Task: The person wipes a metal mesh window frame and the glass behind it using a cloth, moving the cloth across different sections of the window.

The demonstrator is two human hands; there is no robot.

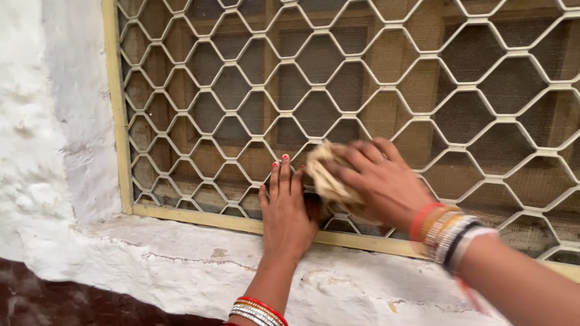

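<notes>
My right hand [377,181] grips a crumpled beige cloth [326,175] and presses it against the lower part of a cream metal window grille [356,84] with a honeycomb pattern. My left hand [289,208] lies flat, fingers together and pointing up, on the grille's bottom bars just left of the cloth, touching it. Both wrists wear several bangles. A fine mesh screen and brown wooden shutters sit behind the grille.
The grille's cream frame [118,121] runs down the left side and along the bottom. A rough whitewashed wall [48,133] stands to the left, with a cracked white sill [181,259] below. Dark reddish paint [54,302] shows at the bottom left.
</notes>
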